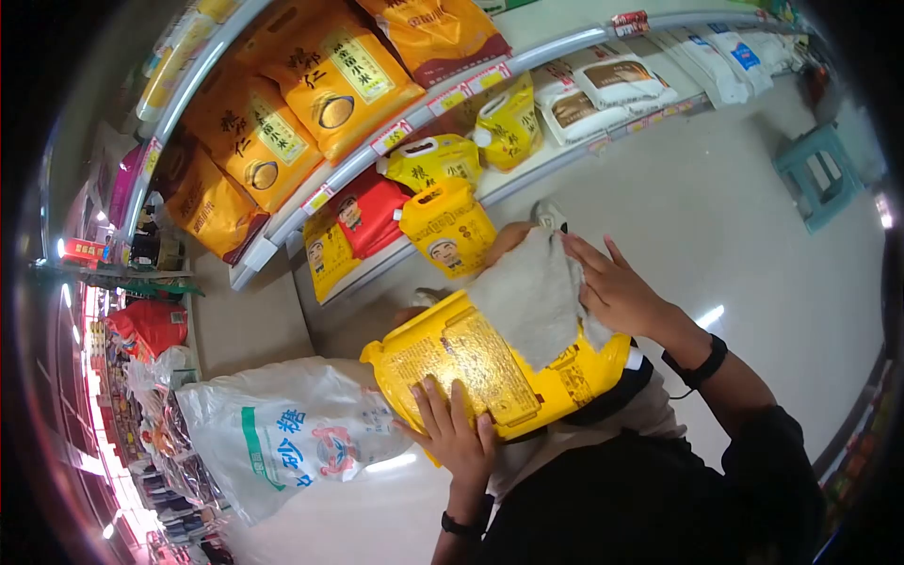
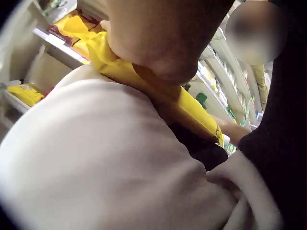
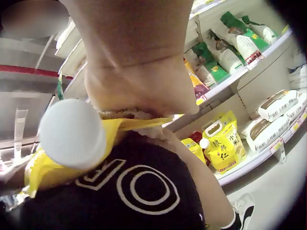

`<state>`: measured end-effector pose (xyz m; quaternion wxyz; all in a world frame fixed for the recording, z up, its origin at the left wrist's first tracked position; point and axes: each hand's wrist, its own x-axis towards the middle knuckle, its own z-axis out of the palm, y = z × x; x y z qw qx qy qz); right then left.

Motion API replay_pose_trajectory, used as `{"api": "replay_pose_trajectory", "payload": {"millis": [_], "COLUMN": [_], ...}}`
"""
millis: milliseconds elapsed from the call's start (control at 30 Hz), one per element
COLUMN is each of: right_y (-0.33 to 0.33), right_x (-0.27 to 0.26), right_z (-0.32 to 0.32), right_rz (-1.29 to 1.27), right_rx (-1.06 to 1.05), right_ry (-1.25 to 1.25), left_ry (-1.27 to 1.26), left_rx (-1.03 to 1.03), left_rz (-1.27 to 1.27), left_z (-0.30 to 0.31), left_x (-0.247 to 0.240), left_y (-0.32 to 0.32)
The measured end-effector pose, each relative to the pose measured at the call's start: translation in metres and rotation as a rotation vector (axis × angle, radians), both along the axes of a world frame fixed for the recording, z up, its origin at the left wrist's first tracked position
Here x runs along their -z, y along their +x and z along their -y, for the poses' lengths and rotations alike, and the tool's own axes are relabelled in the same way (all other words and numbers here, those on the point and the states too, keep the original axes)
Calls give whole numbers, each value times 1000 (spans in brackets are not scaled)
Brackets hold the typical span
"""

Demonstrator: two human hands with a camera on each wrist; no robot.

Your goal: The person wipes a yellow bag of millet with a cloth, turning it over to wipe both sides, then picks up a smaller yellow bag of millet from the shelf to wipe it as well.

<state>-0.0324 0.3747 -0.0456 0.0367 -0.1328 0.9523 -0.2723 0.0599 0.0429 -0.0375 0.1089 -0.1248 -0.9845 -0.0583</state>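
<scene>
A yellow bag with a printed panel lies across the person's lap in the head view, its white cap at the right end. The left hand rests on its lower left part, fingers spread. A grey cloth covers the bag's upper right part, and the right hand lies on the cloth's right edge with fingers extended. The left wrist view shows the bag edge-on beneath the left hand. Large in the right wrist view, the cap is near the right hand.
Orange bags fill the upper shelf; yellow bags, a red bag and white bags stand lower. A large clear plastic sack stands at left. A teal stool is on the floor at right.
</scene>
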Motion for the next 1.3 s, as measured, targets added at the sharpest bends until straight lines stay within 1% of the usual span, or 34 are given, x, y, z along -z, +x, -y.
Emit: {"api": "replay_pose_trajectory", "payload": {"millis": [33, 67, 100, 167, 200, 267, 300, 367, 400, 433, 500, 567, 633, 667, 700, 733, 767, 833, 867, 900, 933, 967, 1033, 1067, 1100, 1167, 1200, 1233, 1300], "right_y": [-3, -7, -11, -25, -29, -29, -24, -1, 7, 19, 28, 42, 51, 53, 52, 51, 51, 51, 59, 53, 42, 38, 22, 13, 5, -11, -12, -12, -7], "right_x": [3, 12, 12, 6, 2, -4, 8, 41, 38, 26, 3, -22, -59, -66, -63, -58, -52, -28, -7, -15, -12, -7, -20, -27, -24, -23, -37, -53, -85], "right_z": [-6, -12, -19, -33, -39, -56, -70, -103, -114, -119, -122, -111, -83, -73, -64, -55, -49, -56, -64, -67, -68, -71, -55, -53, -56, -67, -63, -59, -52], "right_rz": [81, 82, 71, 306, 292, 414, 415, -51, -234, -206, -235, -232, -38, -19, -14, -115, -224, -333, -259, -207, -404, -411, -542, -486, -521, -435, -554, -571, -522], "right_rx": [36, 42, 41, -10, -18, 78, 79, 319, 277, 285, 377, 399, 305, 188, 168, -37, -244, -428, -411, -454, -500, -473, -433, -440, -464, -560, -584, -592, -674], "right_ry": [-40, -96, -84, 31, 41, 114, 127, 52, -7, 35, -53, -11, 136, 173, 178, 256, 334, 425, 396, 523, 467, 483, 487, 497, 500, 500, 482, 487, 618], "left_ry": [41, 53, 64, 72, 54, 58, 54, 56, 50, 52, 48, 48, 38, 40, 41, 99, 106, 127, 92, 144, 150, 146, 219, 215, 214, 222, 226, 228, 262], "left_rx": [-2, -12, -13, -11, -3, -4, 14, 33, 43, 65, 65, 73, 64, 78, 89, 75, 53, 80, 99, 90, 99, 103, 79, 71, 88, 78, 83, 73, 95], "left_rz": [2, 6, -5, 22, 25, 12, 23, 29, 28, -11, -40, -44, -55, -53, -51, -36, -40, 11, 28, 80, 127, 74, 15, -5, -19, -55, -58, -75, -59], "left_z": [-1, -3, -3, -2, -2, 0, 0, 3, 2, 3, 1, 3, 3, 2, 3, 3, 3, 3, 6, 5, 5, 3, -1, -2, -2, -1, -2, -5, -3], "left_x": [1, -1, -1, -3, -6, -6, -5, -5, -3, -1, -1, 2, 1, -1, -2, 0, 0, -2, -1, -4, -7, -9, -3, -3, -2, -2, -2, -3, -2], "left_y": [-1, 0, 1, 0, 0, -1, 1, 0, -1, -1, -2, -5, -8, -10, -11, -12, -11, -14, -13, -12, -13, -10, -9, -9, -10, -10, -10, -9, -9]}}
